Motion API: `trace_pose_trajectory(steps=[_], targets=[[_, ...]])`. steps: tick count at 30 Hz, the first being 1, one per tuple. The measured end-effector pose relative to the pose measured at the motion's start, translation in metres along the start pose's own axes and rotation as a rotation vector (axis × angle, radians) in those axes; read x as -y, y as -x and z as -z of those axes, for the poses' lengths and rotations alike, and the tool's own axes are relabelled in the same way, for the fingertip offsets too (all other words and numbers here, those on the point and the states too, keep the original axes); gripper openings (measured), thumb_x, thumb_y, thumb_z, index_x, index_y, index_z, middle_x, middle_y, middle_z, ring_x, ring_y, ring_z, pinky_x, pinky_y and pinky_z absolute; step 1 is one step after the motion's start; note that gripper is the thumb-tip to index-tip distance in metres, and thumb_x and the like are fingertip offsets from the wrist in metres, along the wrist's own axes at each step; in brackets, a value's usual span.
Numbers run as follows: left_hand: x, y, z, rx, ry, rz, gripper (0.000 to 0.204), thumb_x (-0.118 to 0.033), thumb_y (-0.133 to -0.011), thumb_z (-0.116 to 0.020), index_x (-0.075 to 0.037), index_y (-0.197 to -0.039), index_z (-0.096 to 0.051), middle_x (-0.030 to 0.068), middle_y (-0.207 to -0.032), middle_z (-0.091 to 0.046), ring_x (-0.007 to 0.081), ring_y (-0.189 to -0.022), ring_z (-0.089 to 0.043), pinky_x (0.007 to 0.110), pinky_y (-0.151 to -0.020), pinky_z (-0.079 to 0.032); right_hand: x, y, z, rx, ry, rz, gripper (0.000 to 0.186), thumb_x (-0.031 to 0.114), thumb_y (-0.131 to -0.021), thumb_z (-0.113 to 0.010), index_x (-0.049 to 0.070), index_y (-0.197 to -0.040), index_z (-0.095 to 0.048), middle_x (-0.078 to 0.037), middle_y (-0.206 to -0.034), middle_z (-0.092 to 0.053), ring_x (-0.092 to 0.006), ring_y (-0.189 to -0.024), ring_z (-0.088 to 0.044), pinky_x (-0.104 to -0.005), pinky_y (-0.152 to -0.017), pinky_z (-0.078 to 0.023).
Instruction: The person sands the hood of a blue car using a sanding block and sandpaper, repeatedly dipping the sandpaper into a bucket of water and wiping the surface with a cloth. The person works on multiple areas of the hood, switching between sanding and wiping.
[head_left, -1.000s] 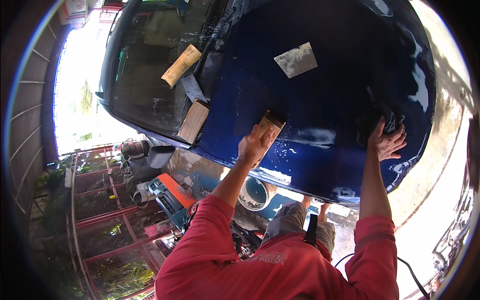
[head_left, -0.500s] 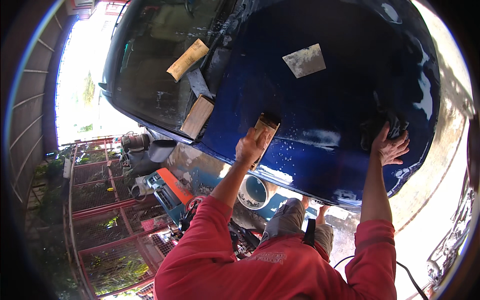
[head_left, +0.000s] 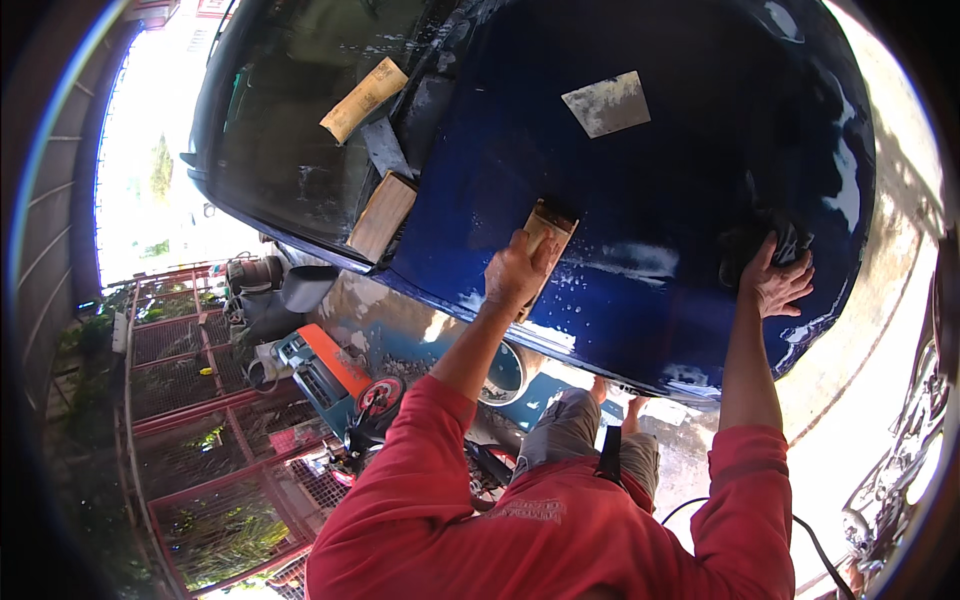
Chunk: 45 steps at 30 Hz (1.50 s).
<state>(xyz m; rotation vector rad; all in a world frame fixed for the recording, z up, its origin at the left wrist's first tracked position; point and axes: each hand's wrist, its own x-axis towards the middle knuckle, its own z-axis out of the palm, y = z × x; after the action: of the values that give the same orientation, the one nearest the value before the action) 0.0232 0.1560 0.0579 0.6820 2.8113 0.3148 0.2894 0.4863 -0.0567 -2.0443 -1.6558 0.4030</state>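
My left hand (head_left: 517, 274) grips a narrow, light-coloured sanding block (head_left: 553, 224) with a dark far end. It lies against the wet dark blue car hood (head_left: 500, 180), with droplets beside it. Over to the right, my right hand (head_left: 778, 284) presses on a dark cloth (head_left: 745, 252) near the hood's front edge, the cloth bunched between thumb and fingers. A grey-white stained sheet (head_left: 608, 104) lies farther up the hood. By the windshield's base sit a wooden block (head_left: 382, 218), a grey strip (head_left: 385, 148) and a long yellowish block (head_left: 364, 100).
The windshield (head_left: 300, 110) spans the upper left. Below the car's side are a round pale container (head_left: 506, 372), an orange and teal machine (head_left: 325, 368) and a side mirror (head_left: 308, 288). Red mesh fencing (head_left: 190, 410) stands at left. A black cable (head_left: 820, 550) runs at lower right.
My left hand has slid the sanding block a little to the right along the hood. My right hand stays on the cloth. The whole view has shifted slightly.
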Motion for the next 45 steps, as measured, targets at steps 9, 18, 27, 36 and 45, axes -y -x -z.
trace_pose_trajectory(steps=[9, 18, 27, 36, 45], targets=[[0.012, -0.124, 0.045, -0.386, -0.057, -0.048, 0.057, -0.060, -0.100, -0.059, -0.005, -0.107, -0.074, 0.0317, -0.098, -0.075, 0.0501, -0.099, -0.074, 0.057, -0.088, -0.061, -0.007, -0.002, -0.006, -0.006, 0.008, 0.014, 0.106, 0.093, -0.086, -0.051, 0.024, -0.165, -0.037, -0.011, -0.172, -0.034, -0.0422, -0.163, -0.020, -0.0796, -0.121, -0.011], [0.050, -0.027, 0.031, -0.070, -0.206, 0.000, 0.054, -0.063, -0.099, -0.062, -0.010, -0.104, -0.068, 0.0293, -0.084, -0.075, 0.0515, -0.083, -0.075, 0.060, -0.072, -0.062, -0.003, -0.001, -0.001, 0.029, -0.017, 0.015, 0.107, 0.093, -0.087, -0.049, 0.023, -0.167, -0.034, -0.017, -0.172, -0.031, -0.0454, -0.163, -0.017, -0.0804, -0.121, -0.009], [0.035, -0.016, 0.014, -0.178, 0.095, 0.258, 0.052, -0.054, -0.101, -0.062, -0.002, -0.106, -0.070, 0.0335, -0.099, -0.075, 0.0531, -0.095, -0.073, 0.061, -0.084, -0.059, -0.003, 0.000, 0.002, 0.025, -0.014, 0.008, 0.108, 0.094, -0.087, -0.048, 0.023, -0.166, -0.035, -0.017, -0.172, -0.031, -0.0457, -0.163, -0.017, -0.0805, -0.121, -0.010], [0.032, -0.065, 0.036, -0.325, 0.062, 0.244, 0.064, -0.059, -0.099, -0.058, 0.002, -0.109, -0.073, 0.0340, -0.099, -0.075, 0.0521, -0.100, -0.074, 0.058, -0.088, -0.061, -0.011, 0.000, -0.008, 0.030, -0.021, 0.021, 0.109, 0.094, -0.085, -0.049, 0.022, -0.166, -0.035, -0.016, -0.171, -0.033, -0.0451, -0.162, -0.019, -0.0802, -0.121, -0.010], [0.013, 0.060, -0.005, -0.182, 0.183, 0.076, 0.043, -0.051, -0.103, -0.060, -0.011, -0.113, -0.069, 0.0330, -0.092, -0.074, 0.0541, -0.088, -0.073, 0.062, -0.083, -0.060, 0.004, 0.003, 0.007, 0.018, -0.021, 0.006, 0.108, 0.094, -0.086, -0.049, 0.021, -0.165, -0.036, -0.016, -0.171, -0.032, -0.0448, -0.162, -0.020, -0.0798, -0.122, -0.010]])
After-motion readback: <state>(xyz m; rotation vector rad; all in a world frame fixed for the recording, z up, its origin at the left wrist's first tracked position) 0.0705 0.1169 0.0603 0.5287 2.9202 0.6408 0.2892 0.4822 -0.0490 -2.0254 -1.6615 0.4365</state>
